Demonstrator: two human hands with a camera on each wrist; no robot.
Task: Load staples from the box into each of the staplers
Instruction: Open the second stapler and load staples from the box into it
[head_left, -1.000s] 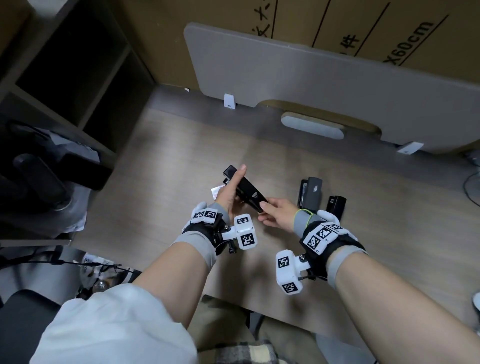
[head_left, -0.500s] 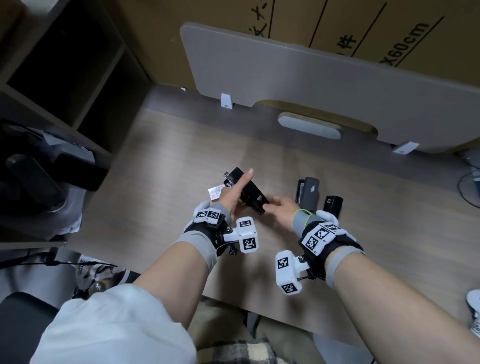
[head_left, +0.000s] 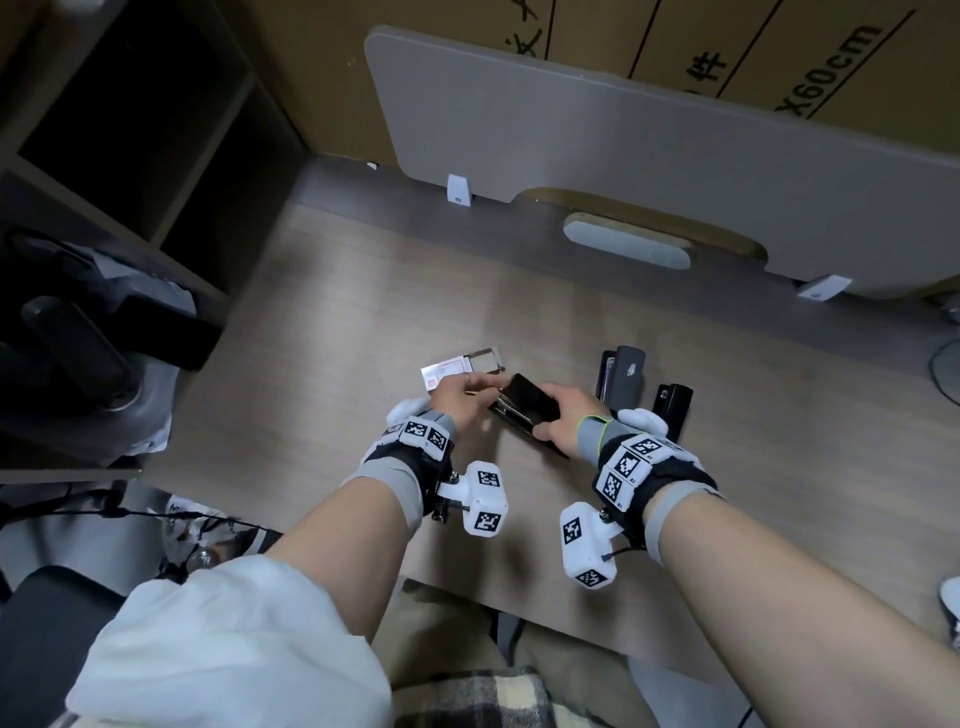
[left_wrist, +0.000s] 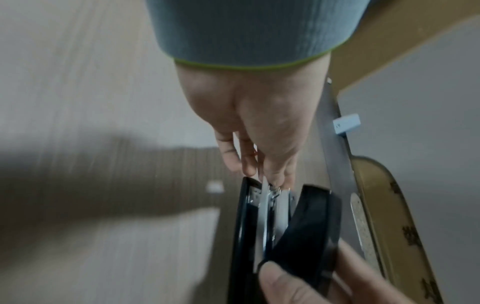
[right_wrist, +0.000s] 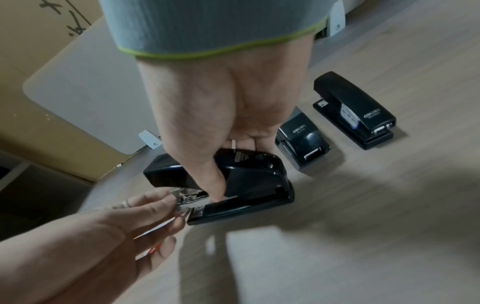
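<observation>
Wood-grain desk (head_left: 332, 332) scene: the right hand (head_left: 563, 413) is now gripping the stapler (head_left: 527, 402), taken over from the left hand (head_left: 460, 397), whose fingertips are pinching metal at its open front; loading looks underway, staple box (head_left: 462, 366) just beyond the left hand.

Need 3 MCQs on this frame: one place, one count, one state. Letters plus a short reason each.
1. Where is the staple box?
A. on the desk beyond the left hand
B. right of the staplers
C. on the shelf

2. How many staplers are in view?
A. two
B. three
C. four

3. What is the right hand doing?
A. resting flat on the desk
B. hanging idle
C. gripping a stapler

Key:
1 A, it lies just past the left hand.
2 B, the held stapler plus two standing ones.
3 C, thumb and fingers wrap the held stapler.
</observation>
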